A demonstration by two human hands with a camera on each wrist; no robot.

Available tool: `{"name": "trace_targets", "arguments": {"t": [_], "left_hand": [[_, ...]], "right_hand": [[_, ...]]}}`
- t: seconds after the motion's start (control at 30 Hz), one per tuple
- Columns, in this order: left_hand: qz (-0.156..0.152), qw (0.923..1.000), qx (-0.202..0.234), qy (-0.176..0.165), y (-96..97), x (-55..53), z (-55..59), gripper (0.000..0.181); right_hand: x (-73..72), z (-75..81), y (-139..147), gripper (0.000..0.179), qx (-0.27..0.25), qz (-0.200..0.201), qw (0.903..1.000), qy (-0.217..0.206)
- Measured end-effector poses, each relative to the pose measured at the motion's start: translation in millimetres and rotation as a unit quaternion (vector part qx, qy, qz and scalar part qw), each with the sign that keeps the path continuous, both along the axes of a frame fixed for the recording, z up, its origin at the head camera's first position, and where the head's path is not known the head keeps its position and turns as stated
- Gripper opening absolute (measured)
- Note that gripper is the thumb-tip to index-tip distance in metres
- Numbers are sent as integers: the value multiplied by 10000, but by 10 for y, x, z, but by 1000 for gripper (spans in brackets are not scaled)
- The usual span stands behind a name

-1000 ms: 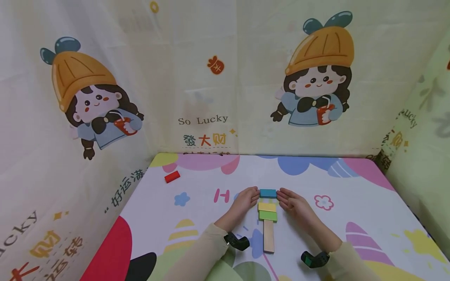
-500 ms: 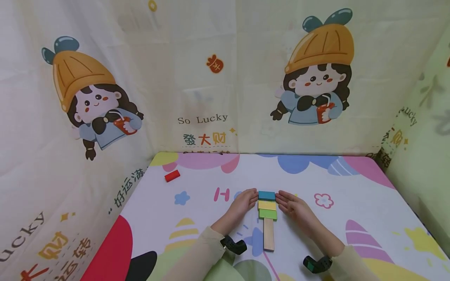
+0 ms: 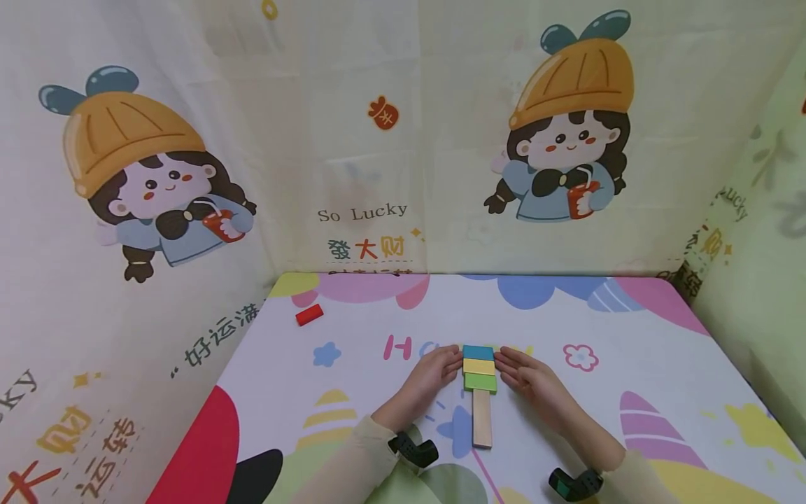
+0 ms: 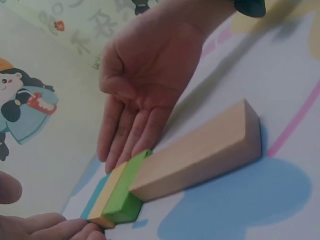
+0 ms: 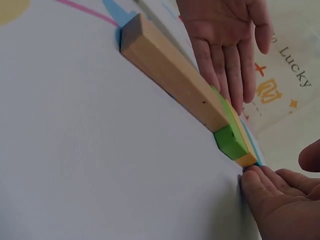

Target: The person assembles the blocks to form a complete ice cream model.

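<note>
Four-sided wooden blocks lie flat in a row: a blue block farthest away, then a yellow block, a green block and a long plain wood block pointing toward the person. The first three lie crosswise, side against side; the plain one meets the green one end-on. My left hand has its straight fingertips at the left ends of the blue and yellow blocks. Opposite, my right hand holds its straight fingers at their right ends, palm facing in, as the left wrist view also shows.
A red block lies alone toward the back left of the table, which has a printed cover. Patterned cloth hangs behind and on both sides. Each wrist wears a black device.
Both hands have drawn the blue block toward the person, closing the gap to the yellow block. The two now touch. The red block has stayed put.
</note>
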State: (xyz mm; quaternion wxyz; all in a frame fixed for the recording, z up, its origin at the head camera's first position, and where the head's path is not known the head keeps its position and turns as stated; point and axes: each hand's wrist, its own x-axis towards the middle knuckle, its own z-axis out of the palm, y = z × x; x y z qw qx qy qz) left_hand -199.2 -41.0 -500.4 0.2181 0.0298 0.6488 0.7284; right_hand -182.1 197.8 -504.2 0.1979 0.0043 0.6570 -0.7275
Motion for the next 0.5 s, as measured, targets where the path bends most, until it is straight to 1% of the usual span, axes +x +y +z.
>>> {"name": "trace_targets", "arguments": {"t": [0.13, 0.23, 0.5], "left_hand": [[-54, 9998, 174, -89, 18, 10, -4, 57], [-84, 9997, 231, -92, 35, 8, -12, 58], [-98, 9997, 199, -52, 31, 51, -6, 56]], "right_hand": [[22, 7, 17, 64, -46, -19, 10000, -50], [23, -3, 25, 64, -57, -4, 10000, -51], [23, -49, 66, 64, -73, 9, 10000, 5]]}}
